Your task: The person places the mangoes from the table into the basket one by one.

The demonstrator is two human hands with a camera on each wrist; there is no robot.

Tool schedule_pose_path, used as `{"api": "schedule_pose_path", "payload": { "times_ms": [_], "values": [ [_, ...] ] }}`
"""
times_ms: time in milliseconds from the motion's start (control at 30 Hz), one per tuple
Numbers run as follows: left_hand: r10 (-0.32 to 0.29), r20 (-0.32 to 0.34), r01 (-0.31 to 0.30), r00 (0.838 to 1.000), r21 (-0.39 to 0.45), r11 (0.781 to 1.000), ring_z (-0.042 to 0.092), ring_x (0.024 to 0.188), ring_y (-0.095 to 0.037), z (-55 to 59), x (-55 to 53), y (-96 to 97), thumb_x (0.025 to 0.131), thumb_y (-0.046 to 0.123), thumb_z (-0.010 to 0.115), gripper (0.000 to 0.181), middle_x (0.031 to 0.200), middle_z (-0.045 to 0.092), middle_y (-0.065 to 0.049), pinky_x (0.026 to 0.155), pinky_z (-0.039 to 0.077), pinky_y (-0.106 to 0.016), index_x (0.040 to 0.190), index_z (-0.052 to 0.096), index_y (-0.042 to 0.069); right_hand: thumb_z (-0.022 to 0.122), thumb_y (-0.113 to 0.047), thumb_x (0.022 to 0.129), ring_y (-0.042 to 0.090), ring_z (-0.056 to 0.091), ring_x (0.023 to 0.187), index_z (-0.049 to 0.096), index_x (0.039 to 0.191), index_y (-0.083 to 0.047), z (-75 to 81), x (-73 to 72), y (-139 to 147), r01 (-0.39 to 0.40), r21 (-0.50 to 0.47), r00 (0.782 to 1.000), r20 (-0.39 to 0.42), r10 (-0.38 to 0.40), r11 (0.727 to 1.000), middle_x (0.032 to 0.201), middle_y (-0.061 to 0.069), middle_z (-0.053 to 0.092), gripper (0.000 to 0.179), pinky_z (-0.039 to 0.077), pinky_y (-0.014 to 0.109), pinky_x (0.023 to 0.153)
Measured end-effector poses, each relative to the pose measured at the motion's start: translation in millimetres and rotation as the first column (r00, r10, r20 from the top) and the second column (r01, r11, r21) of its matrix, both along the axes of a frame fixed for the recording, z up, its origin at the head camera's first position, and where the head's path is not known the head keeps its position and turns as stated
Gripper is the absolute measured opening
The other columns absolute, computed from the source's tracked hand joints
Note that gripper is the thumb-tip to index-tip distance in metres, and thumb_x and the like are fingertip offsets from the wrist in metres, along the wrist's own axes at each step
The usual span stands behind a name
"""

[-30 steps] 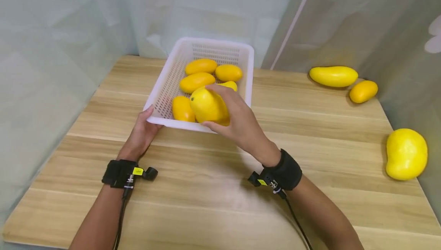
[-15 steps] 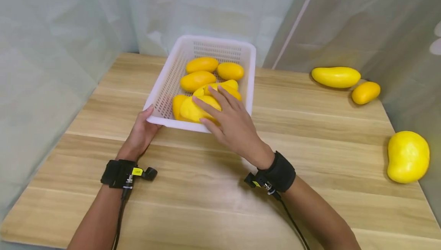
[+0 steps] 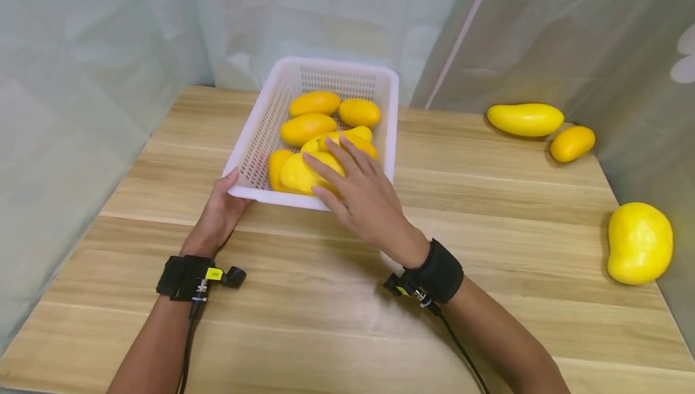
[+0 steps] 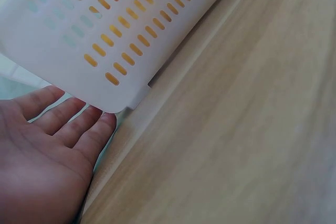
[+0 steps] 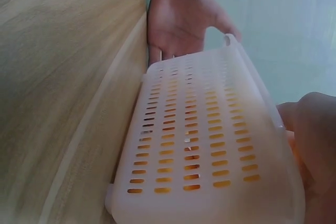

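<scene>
A white slotted plastic basket (image 3: 252,134) holds several mangoes, some orange and some brighter yellow. My left hand (image 3: 219,207) grips its near left corner, thumb at the rim; in the left wrist view the fingertips touch the lower edge of the basket wall. My right hand (image 3: 364,198) lies spread over the near right part of the basket, fingers on a large yellow mango (image 3: 304,172) and an orange mango (image 3: 353,145). Behind them lie three other orange mangoes, one being the left one (image 3: 307,129). Another orange mango (image 3: 276,168) sits against the near wall, partly covered.
On the wooden table (image 3: 304,321), a long yellow mango (image 3: 525,119) and a small orange mango (image 3: 572,143) lie at the back right. A big yellow mango (image 3: 639,243) rests near the right edge. Pale curtains (image 3: 326,8) hang behind the table.
My right hand has let go of the large yellow mango, which now lies in the basket, and its fingers have spread out over the fruit. The left hand keeps its place at the corner.
</scene>
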State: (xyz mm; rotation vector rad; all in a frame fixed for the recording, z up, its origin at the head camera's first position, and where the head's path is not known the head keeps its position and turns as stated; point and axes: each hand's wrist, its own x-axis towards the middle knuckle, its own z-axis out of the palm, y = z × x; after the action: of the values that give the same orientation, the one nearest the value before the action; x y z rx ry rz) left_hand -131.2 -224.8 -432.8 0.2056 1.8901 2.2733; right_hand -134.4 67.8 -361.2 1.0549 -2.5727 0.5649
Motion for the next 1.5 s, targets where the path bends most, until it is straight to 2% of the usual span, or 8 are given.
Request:
{"api": "schedule_pose_path", "payload": {
  "times_ms": [233,467,833,1100,1300,1500],
  "values": [
    [-0.002,0.006,0.002,1.0,0.005,1.0,0.02,0.148,-0.028,-2.3,-2.4,0.6,0.103,0.052,0.036,0.063,0.169,0.012,-0.001,0.12,0.019,-0.044,0.162,0.018,0.037,0.049,-0.039,0.107,0.034,0.025,0.151,0.046,0.153,-0.021,2.2,-1.1,4,-0.042,-0.095,0.997,0.062,0.048,0.995,0.158,0.014,0.039,0.05,0.022,0.056,0.118],
    [0.001,-0.002,-0.001,1.0,0.003,1.0,0.019,0.149,-0.029,-3.6,-3.4,-1.8,0.104,0.051,0.036,0.063,0.169,0.011,-0.001,0.121,0.018,-0.045,0.162,0.017,0.037,0.052,-0.035,0.106,0.031,0.033,0.147,0.048,0.152,-0.017,6.3,-3.1,5,-0.062,-0.193,0.992,0.092,0.081,0.979,0.154,0.015,0.044,0.05,0.026,0.048,0.119],
    [0.007,-0.029,-0.008,1.0,-0.012,1.0,0.021,0.149,-0.028,-4.5,-7.1,-4.6,0.104,0.052,0.035,0.063,0.169,0.013,-0.002,0.115,0.029,-0.033,0.162,0.018,0.036,0.048,-0.042,0.106,0.024,0.029,0.149,0.047,0.153,-0.017,16.3,-5.9,16,0.012,-0.212,0.987,0.16,0.023,0.977,0.16,0.01,0.037,0.052,0.027,0.048,0.118],
    [0.009,0.002,-0.009,1.0,0.006,1.0,0.021,0.148,-0.029,-6.4,-9.1,-8.1,0.104,0.051,0.035,0.063,0.169,0.012,-0.003,0.114,0.031,-0.031,0.162,0.018,0.036,0.048,-0.04,0.107,0.024,0.032,0.147,0.05,0.15,-0.016,20.2,-6.6,24,0.03,-0.225,0.99,0.142,0.002,0.974,0.156,0.013,0.042,0.05,0.029,0.049,0.117],
    [0.012,0.001,-0.012,1.0,0.009,1.0,0.023,0.146,-0.029,-6.7,-8.3,-9.1,0.104,0.05,0.034,0.062,0.169,0.012,-0.003,0.108,0.036,-0.024,0.162,0.018,0.036,0.05,-0.04,0.106,0.022,0.032,0.147,0.05,0.149,-0.016,23.6,-6.6,32,0.055,-0.252,0.987,0.159,-0.015,0.966,0.156,0.011,0.041,0.049,0.029,0.048,0.117],
    [0.009,-0.004,-0.009,1.0,0.012,1.0,0.023,0.146,-0.028,-6.5,-9.6,-9.6,0.104,0.05,0.035,0.062,0.169,0.012,-0.003,0.109,0.036,-0.024,0.162,0.018,0.036,0.052,-0.037,0.106,0.023,0.034,0.146,0.052,0.147,-0.013,28.1,-10.3,43,0.078,-0.289,0.988,0.152,-0.035,0.954,0.155,0.01,0.043,0.048,0.03,0.048,0.116]
  ]
}}
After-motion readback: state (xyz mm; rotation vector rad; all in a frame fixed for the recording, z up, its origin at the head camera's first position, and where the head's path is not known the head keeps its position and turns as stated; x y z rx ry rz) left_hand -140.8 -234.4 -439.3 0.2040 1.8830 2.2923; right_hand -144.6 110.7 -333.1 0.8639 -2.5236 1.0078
